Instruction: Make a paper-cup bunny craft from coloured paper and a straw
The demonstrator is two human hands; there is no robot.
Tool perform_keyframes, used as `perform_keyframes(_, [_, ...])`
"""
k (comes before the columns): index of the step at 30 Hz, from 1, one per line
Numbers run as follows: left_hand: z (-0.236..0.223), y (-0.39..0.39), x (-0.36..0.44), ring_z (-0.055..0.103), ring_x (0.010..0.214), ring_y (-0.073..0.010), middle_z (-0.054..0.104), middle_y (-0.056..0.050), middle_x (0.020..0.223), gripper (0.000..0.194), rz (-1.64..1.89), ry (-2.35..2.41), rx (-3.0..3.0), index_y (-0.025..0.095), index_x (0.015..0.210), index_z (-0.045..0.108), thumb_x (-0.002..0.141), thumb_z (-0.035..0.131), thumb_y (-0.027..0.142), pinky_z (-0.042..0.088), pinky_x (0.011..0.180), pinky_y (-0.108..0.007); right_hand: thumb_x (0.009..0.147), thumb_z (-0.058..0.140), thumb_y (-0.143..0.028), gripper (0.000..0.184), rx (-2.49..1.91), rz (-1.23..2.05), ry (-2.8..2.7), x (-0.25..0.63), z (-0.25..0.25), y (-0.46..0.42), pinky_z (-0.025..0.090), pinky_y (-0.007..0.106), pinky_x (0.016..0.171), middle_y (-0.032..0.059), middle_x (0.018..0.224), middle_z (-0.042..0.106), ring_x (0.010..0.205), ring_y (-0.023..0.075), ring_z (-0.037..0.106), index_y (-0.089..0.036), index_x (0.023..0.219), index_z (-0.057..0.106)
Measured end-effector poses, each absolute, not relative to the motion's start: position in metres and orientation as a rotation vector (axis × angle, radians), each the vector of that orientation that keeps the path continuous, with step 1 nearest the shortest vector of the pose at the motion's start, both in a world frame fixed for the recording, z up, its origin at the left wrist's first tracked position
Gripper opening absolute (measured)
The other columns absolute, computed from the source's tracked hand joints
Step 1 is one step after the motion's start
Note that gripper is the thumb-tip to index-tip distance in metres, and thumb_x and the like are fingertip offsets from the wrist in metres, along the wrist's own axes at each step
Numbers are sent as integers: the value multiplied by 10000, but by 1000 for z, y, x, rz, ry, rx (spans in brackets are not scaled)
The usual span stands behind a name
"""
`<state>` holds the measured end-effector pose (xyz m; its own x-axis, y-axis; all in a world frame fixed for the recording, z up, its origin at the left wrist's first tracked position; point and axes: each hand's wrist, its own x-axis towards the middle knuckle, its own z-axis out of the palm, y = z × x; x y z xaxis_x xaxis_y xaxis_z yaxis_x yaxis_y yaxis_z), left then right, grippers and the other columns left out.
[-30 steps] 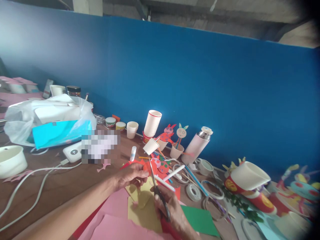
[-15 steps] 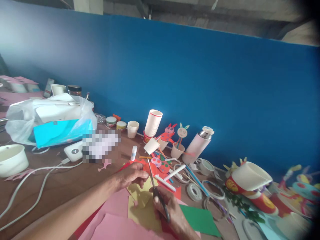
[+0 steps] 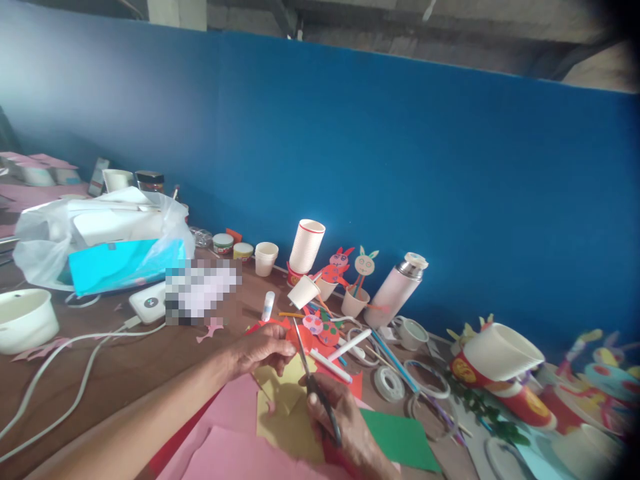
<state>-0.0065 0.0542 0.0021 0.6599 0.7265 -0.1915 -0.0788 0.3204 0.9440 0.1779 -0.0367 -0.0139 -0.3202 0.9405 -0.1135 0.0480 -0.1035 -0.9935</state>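
My right hand (image 3: pixel 345 427) is closed round the black handles of a pair of scissors (image 3: pixel 309 372), whose blades point up and away toward a red paper cut-out. My left hand (image 3: pixel 260 352) pinches that red paper piece (image 3: pixel 305 337) just left of the blades, fingers curled. A yellow paper sheet (image 3: pixel 285 413) lies under both hands, on pink sheets (image 3: pixel 235 453). A green sheet (image 3: pixel 400 440) lies to the right of my right hand.
A stack of paper cups (image 3: pixel 306 247), paper bunny figures in cups (image 3: pixel 363 267), a pink flask (image 3: pixel 395 290), tape rolls (image 3: pixel 387 383), pens and a glue stick (image 3: pixel 268 307) crowd the table by the blue wall. At the left are a plastic bag (image 3: pixel 100 240), white bowl (image 3: pixel 25 320) and cable (image 3: pixel 75 373).
The scissor blades have shifted slightly left and closed a little against the red paper. Both hands stay almost where they were.
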Motion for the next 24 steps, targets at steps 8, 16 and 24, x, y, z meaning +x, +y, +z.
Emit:
perform_keyframes(8, [1,56,-7,459,494,-77,499,30,557,159,599,730,1086,123,667,550,638,634,256,409,481,-206,703,591,-557,498,-1134,1519,-1403,179,-16,-35,295,162,377,-65,481,443,377,50,373,-129,954,545])
perform_keyframes(16, [0,58,-7,462,457,-64,498,30,550,188,622,745,1105,116,634,535,605,651,261,427,480,-206,716,586,-545,479,-1101,1516,-1444,181,-19,-34,291,159,379,-63,492,451,375,47,386,-121,933,540])
perform_keyframes(24, [8,58,-11,423,467,-62,440,45,551,155,559,702,1196,130,613,517,609,624,243,431,471,-204,711,593,-545,482,-1107,1564,-1438,179,-16,-36,308,161,398,-67,522,444,394,46,383,-132,952,526])
